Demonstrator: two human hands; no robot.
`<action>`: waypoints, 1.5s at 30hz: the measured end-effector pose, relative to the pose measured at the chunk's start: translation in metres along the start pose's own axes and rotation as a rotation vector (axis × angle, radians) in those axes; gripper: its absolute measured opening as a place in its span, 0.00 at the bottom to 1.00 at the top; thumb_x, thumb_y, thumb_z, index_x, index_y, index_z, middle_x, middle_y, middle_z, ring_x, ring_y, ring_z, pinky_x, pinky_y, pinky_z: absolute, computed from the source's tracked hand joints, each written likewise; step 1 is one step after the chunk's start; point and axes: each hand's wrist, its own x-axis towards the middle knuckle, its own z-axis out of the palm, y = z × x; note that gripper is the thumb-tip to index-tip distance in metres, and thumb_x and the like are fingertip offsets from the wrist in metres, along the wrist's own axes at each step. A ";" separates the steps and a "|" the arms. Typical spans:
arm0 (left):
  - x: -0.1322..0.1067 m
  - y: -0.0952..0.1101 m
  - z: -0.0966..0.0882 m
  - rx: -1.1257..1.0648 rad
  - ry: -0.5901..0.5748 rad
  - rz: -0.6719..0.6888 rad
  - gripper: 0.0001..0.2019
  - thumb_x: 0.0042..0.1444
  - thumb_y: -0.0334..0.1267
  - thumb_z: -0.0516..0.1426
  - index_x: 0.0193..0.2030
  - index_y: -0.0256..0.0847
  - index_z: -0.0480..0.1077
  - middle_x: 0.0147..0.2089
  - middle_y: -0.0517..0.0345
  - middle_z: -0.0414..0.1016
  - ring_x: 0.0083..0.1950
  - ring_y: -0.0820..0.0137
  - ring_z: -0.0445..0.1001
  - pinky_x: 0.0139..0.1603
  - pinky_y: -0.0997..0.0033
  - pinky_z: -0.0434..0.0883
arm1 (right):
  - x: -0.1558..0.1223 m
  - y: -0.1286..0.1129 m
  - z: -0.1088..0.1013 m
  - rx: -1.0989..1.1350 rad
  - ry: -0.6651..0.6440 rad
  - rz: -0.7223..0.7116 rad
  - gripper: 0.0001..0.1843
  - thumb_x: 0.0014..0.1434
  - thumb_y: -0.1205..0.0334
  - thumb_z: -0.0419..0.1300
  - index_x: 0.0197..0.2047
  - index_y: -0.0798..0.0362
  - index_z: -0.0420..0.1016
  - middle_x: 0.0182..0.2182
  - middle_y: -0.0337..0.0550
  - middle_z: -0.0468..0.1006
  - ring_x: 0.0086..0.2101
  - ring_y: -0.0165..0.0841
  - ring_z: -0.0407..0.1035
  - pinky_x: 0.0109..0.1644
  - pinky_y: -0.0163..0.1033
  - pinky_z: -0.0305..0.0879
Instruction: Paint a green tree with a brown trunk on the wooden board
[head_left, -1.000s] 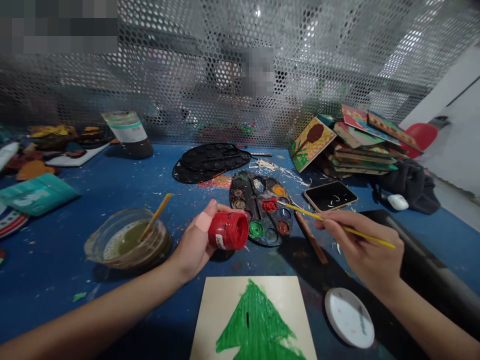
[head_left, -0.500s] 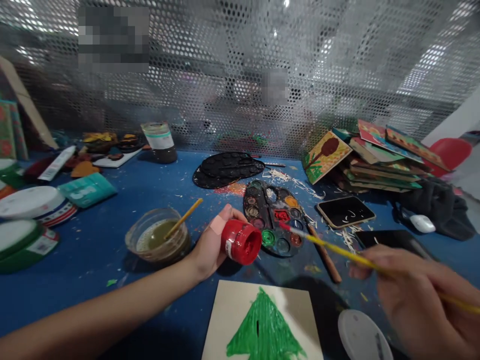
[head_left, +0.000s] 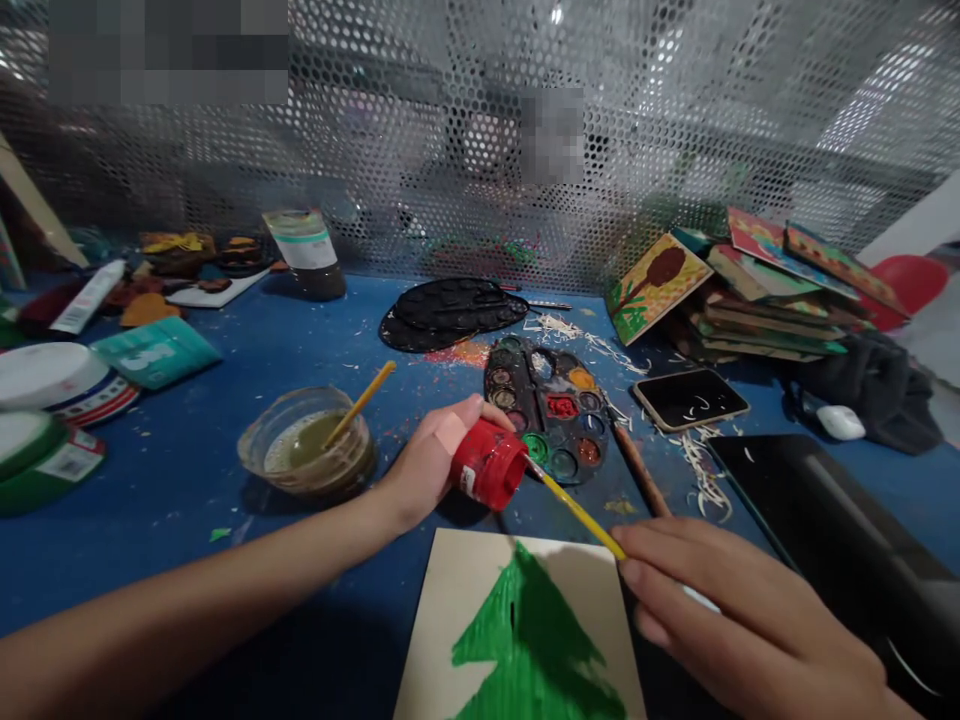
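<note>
My left hand (head_left: pixel 427 465), with a plaster on the thumb, grips a small red paint pot (head_left: pixel 488 465) tilted on its side, mouth towards the right. My right hand (head_left: pixel 739 620) pinches a yellow paintbrush (head_left: pixel 577 512) whose tip reaches into the pot's mouth. Just below lies a pale board (head_left: pixel 525 630) painted with a green tree. Behind the pot sits a round black paint palette (head_left: pixel 547 405) with coloured wells.
A glass bowl (head_left: pixel 307 455) of murky water holds a brush. A phone (head_left: pixel 690 398), a brown stick (head_left: pixel 641 470), a stack of painted boards (head_left: pixel 757 290), black trays (head_left: pixel 450 315), a black case (head_left: pixel 832 520) and tubs (head_left: pixel 45 400) at left crowd the blue table (head_left: pixel 187 540).
My right hand pulled the brush from the palette's red well down and left, so its tip now meets the red pot. My left hand has kept hold of the pot.
</note>
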 end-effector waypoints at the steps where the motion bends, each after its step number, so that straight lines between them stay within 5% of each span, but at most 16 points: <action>1: 0.000 0.000 0.000 0.014 -0.006 -0.001 0.24 0.59 0.59 0.51 0.35 0.35 0.70 0.28 0.59 0.73 0.25 0.74 0.70 0.27 0.72 0.67 | 0.000 0.001 0.002 0.001 -0.002 -0.026 0.10 0.65 0.68 0.53 0.39 0.52 0.75 0.33 0.43 0.82 0.34 0.31 0.77 0.41 0.33 0.76; 9: 0.000 0.001 0.000 0.034 0.017 0.008 0.26 0.59 0.61 0.50 0.34 0.35 0.70 0.27 0.59 0.73 0.25 0.74 0.70 0.27 0.71 0.68 | -0.005 0.000 0.008 0.211 0.001 0.124 0.09 0.62 0.73 0.54 0.41 0.56 0.74 0.36 0.44 0.81 0.40 0.27 0.76 0.52 0.29 0.70; 22: -0.005 0.003 0.002 0.029 -0.010 0.023 0.27 0.57 0.63 0.51 0.31 0.36 0.71 0.27 0.59 0.74 0.27 0.72 0.72 0.29 0.70 0.67 | -0.004 0.000 0.019 0.605 0.017 0.488 0.11 0.64 0.70 0.53 0.39 0.46 0.74 0.28 0.30 0.79 0.32 0.24 0.75 0.43 0.29 0.73; 28: -0.004 0.005 0.003 0.020 -0.051 -0.009 0.28 0.58 0.63 0.49 0.31 0.36 0.71 0.26 0.58 0.73 0.27 0.72 0.71 0.29 0.70 0.67 | -0.004 0.001 0.015 0.529 0.149 0.386 0.13 0.62 0.74 0.53 0.40 0.47 0.74 0.30 0.32 0.79 0.36 0.25 0.76 0.46 0.30 0.72; 37: -0.004 0.007 0.004 0.018 -0.052 -0.029 0.28 0.55 0.63 0.52 0.30 0.36 0.72 0.27 0.56 0.74 0.26 0.71 0.71 0.30 0.70 0.66 | 0.000 -0.003 0.019 0.474 0.033 0.379 0.11 0.62 0.73 0.54 0.40 0.50 0.74 0.31 0.35 0.80 0.36 0.27 0.76 0.43 0.31 0.73; 45: -0.004 0.009 0.005 0.028 -0.041 -0.062 0.30 0.48 0.66 0.56 0.27 0.36 0.75 0.23 0.53 0.73 0.25 0.67 0.71 0.27 0.70 0.64 | 0.000 -0.004 0.025 0.811 0.074 0.727 0.11 0.64 0.63 0.55 0.35 0.51 0.79 0.25 0.39 0.79 0.26 0.28 0.75 0.30 0.31 0.73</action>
